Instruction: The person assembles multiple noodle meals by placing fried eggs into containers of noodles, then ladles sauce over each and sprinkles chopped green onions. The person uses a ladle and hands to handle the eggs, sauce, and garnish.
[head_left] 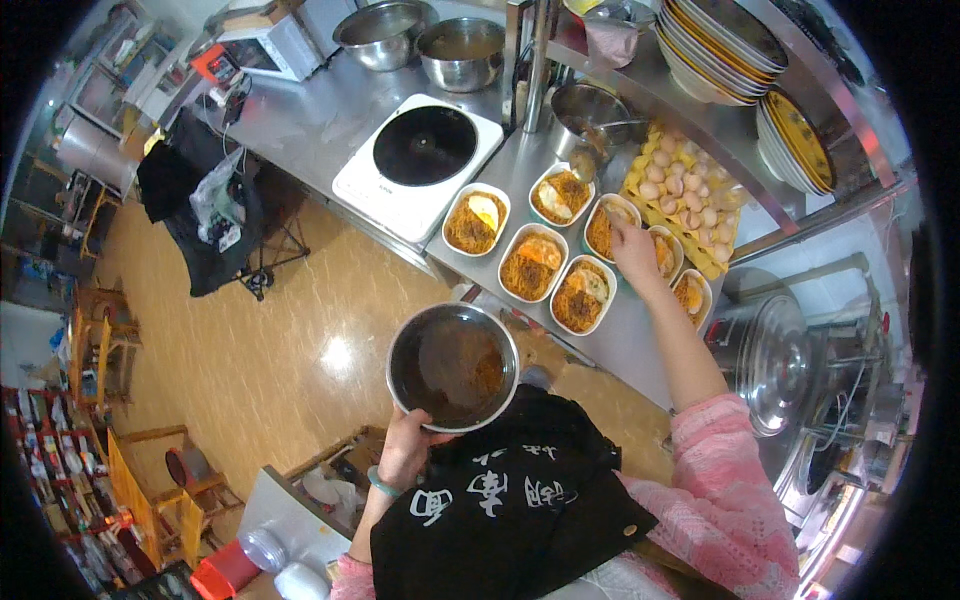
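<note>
Left hand has the metal bowl of brown stuff at frame centre, thumb hooked over the rim, other fingers mostly hidden beneath, so a firm-looking grip. It's held just off the counter, I guess to keep the contents near the white noodle containers, which sit bunched right of centre, probably so one arm reaches them all. Right hand is over a back container, fingers angled down and bunched close; can't tell if they're pinching anything or touching the food.
</note>
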